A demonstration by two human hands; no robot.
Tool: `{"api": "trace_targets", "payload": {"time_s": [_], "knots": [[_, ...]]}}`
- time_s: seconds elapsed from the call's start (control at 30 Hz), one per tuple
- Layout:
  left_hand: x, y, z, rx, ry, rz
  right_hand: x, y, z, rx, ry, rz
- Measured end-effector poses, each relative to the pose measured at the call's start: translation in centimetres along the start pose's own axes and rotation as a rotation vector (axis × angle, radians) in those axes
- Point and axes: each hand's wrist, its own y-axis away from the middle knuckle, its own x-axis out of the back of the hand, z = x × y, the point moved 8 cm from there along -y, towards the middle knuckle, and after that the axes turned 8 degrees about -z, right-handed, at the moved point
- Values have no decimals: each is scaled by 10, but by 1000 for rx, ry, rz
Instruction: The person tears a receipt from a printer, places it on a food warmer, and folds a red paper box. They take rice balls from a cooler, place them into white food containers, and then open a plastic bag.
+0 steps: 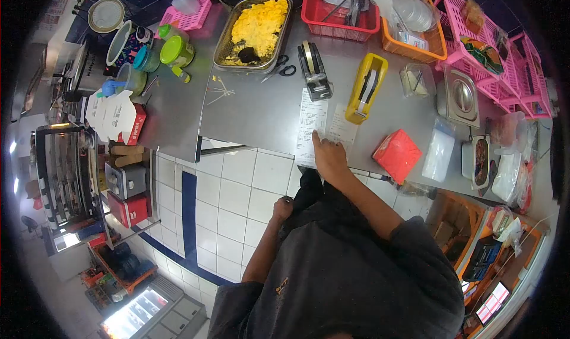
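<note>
On a printed receipt (307,131) lying at the counter's front edge, my right hand (330,156) rests with its index finger stretched out against the paper. A second, fainter slip (340,125) lies beside it on the right. My left hand (284,208) hangs low near my leg, away from the counter, with its fingers curled; whatever it may hold is hidden. Above the receipt stands a black tape dispenser (315,71), and a yellow tape dispenser (367,88) is to its right. A red wrapped packet (398,155) sits to the right of my right hand.
A metal tray of yellow food (259,25), black-handled scissors (287,70), a red basket (341,29) and an orange basket (415,52) stand along the back. Green-lidded jars (177,51) and an open carton (116,118) are left; a lidded steel container (461,95) is right.
</note>
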Motion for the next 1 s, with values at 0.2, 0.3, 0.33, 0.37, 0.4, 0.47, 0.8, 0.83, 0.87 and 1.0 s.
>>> {"api": "trace_targets", "payload": {"time_s": [0.2,0.3,0.33,0.37,0.4,0.47,0.8,0.83,0.87,1.0], "knots": [[14,11,16,84,89,-12,1,1,0,-1,11,3],[12,12,15,120,123,-59,0,-1,3,-22,-34,-15],[11,12,14,121,130,-55,0,-2,4,-14,-49,-15],[11,12,13,122,138,-50,1,-2,5,-6,-65,-14],[9,11,13,122,137,-50,1,-3,6,-5,-66,-14],[13,10,16,15,31,82,0,-5,6,-1,-59,-27],[9,10,13,-22,14,35,-5,12,-7,34,40,52],[10,10,14,6,32,24,-6,14,-8,34,59,62],[12,12,14,36,51,13,-7,17,-9,33,78,71],[10,13,13,134,120,-46,-15,25,-12,27,79,33]]}}
